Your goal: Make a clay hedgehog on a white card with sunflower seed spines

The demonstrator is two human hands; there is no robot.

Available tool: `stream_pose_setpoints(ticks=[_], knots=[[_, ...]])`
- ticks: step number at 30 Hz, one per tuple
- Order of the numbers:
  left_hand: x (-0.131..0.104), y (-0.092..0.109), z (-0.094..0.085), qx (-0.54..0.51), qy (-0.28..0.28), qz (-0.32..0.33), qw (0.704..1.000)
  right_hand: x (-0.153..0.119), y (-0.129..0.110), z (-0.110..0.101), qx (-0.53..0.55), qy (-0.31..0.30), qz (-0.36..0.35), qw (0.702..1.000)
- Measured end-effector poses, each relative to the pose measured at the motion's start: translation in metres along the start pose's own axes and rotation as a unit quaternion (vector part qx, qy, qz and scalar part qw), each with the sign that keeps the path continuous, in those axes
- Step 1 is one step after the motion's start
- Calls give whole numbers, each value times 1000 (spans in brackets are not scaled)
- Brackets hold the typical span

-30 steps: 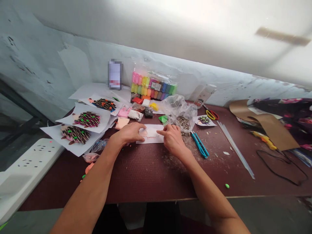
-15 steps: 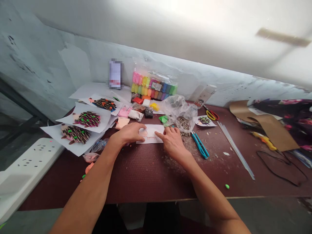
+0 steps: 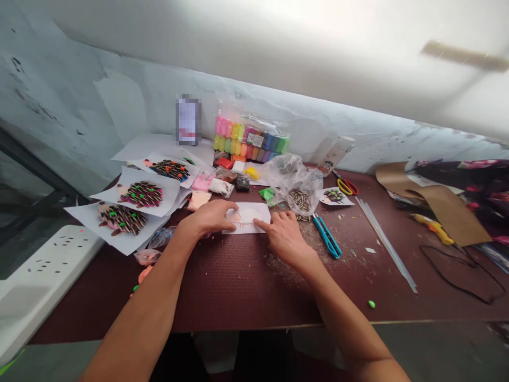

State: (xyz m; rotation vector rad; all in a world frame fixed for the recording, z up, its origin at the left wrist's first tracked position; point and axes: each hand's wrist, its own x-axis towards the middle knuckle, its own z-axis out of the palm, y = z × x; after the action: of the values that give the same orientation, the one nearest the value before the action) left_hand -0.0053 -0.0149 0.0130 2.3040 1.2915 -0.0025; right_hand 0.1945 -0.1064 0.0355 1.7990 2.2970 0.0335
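A white paper card with a faint outline and some pinkish material lies flat on the dark red table. My left hand rests at the card's left end, thumb and index finger spread apart on it. From the right, my right hand touches the card with its index finger stretched out, the other fingers loosely bent. Right of the card sits a clear plastic bag of small brownish pointed pieces. A teal utility knife lies beside my right hand.
Papers with spiky hedgehog figures are at the left, near a white power strip. Coloured clay packs lean at the wall. Scissors, clear sticks and a yellow glue gun lie at the right.
My right hand has shifted slightly right and down, with its index finger still on the card. More of the card's right end shows. My left hand has hardly moved.
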Motion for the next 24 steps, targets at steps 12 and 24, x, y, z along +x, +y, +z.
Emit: stream_pose_setpoints(ticks=[12,24], knots=[[-1,1,-1,2,1,-4,1000,4,2,3,-5,4,28,1000],[-1,3,-2,2,-1,-8,1000,8,-5,8,-10,40,17,999]])
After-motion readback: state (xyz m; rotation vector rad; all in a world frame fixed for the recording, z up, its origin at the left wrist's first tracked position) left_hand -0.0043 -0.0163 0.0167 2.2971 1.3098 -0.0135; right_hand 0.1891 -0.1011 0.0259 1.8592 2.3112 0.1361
